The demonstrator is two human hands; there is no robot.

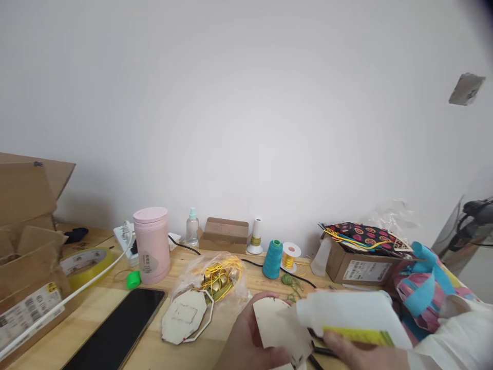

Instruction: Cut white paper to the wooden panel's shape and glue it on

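My left hand (246, 341) holds a thin pale wooden piece (275, 324) at the bottom centre of the head view. My right hand (358, 354) grips a white glue bottle (346, 314) with a yellow-green label, lying sideways with its nozzle end over the wooden piece. Both hands are low in the frame and partly cut off. Just left of them lie a flat pale wooden cutout (185, 318) and a clear bag of gold bells with yellow cord (219, 277).
On the wooden table (96, 313): a black phone (117, 329), pink tumbler (151, 252), yellow tape roll (87, 264), open cardboard boxes (26, 246), teal thread cone (272, 259), gold wire spool (290, 255), small spray bottle (191, 226), box with patterned fabric (362, 252).
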